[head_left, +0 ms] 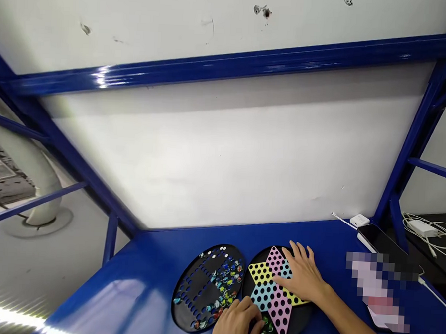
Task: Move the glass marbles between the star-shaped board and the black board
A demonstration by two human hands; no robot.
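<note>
Right hand (302,276) rests spread on the star board (263,294), holes all empty; left hand (237,323) is curled, grip unclear; marbles (225,282) crowd the tray (191,297).

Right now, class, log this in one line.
left hand: at star board edge; right hand: flat on star board; marble tray: alongside

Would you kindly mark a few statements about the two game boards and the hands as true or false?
1. The right hand lies flat on the star-patterned Chinese checkers board. True.
2. Marbles lie on the left black board. True.
3. The left hand holds the phone. False: the phone lies untouched at the far right; the hand is at the boards' near edge.
4. The table is red. False: the table is blue.
</note>
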